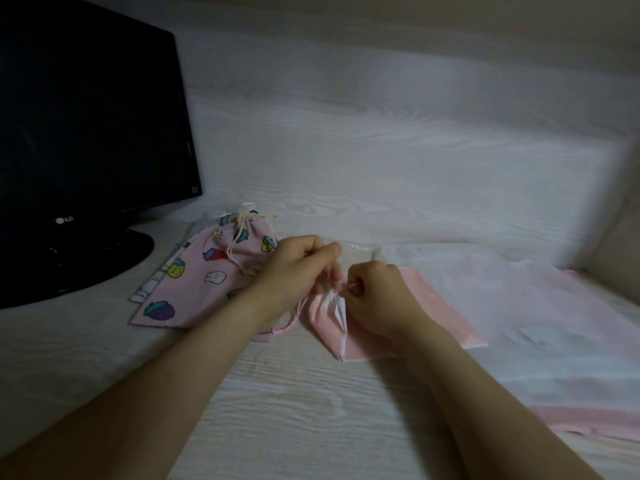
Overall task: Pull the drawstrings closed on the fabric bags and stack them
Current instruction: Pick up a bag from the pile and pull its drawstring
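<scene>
A plain pink drawstring bag (pixel 433 306) lies on the desk in the middle, its mouth bunched into folds showing white lining. My left hand (pixel 294 268) pinches a drawstring at the bag's gathered mouth. My right hand (pixel 377 292) pinches the other drawstring on the opposite side of the mouth. A pink cord loop (pixel 287 325) trails from the bag toward the left. A pink bag printed with strawberries and rabbits (pixel 204 278) lies to the left, its top cinched with a cream cord, on top of another patterned bag whose edge shows.
A black monitor (pixel 86 133) on a round stand occupies the left. Clear plastic sleeves (pixel 519 306) over pale pink fabric lie at the right. A white wood-grain wall rises behind the wood-grain desk (pixel 311 410).
</scene>
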The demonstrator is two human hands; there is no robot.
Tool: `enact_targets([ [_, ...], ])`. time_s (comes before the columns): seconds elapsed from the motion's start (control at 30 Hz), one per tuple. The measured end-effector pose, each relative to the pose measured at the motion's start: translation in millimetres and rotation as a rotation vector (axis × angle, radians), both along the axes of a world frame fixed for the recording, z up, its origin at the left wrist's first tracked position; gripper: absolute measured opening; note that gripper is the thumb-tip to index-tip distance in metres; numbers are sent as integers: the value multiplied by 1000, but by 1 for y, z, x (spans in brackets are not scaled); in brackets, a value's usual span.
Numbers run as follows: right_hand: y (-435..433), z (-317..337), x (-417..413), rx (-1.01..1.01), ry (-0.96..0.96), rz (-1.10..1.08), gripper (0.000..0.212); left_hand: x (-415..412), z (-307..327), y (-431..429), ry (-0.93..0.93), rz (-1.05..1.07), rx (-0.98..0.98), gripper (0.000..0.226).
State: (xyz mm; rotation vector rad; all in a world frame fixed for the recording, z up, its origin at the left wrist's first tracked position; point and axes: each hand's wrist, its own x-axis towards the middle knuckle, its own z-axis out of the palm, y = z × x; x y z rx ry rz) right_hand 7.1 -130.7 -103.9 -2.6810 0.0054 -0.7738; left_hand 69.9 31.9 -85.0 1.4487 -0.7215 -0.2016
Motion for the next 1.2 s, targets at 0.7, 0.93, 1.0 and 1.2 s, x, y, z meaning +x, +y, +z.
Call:
enact_targets([
  [0.7,10,17,-10,363,-122,120,14,15,-12,1,-105,50,277,42],
  [0.93,12,21,-13,379,-157,56,14,5,-7,3,-175,78,338,19],
  [1.0,15,21,-13,387,-180,23,13,3,-6,4,-194,92,333,14],
  [1.2,13,14,-7,359,-180,-41,24,5,-4,9,-233,-9,322,16],
])
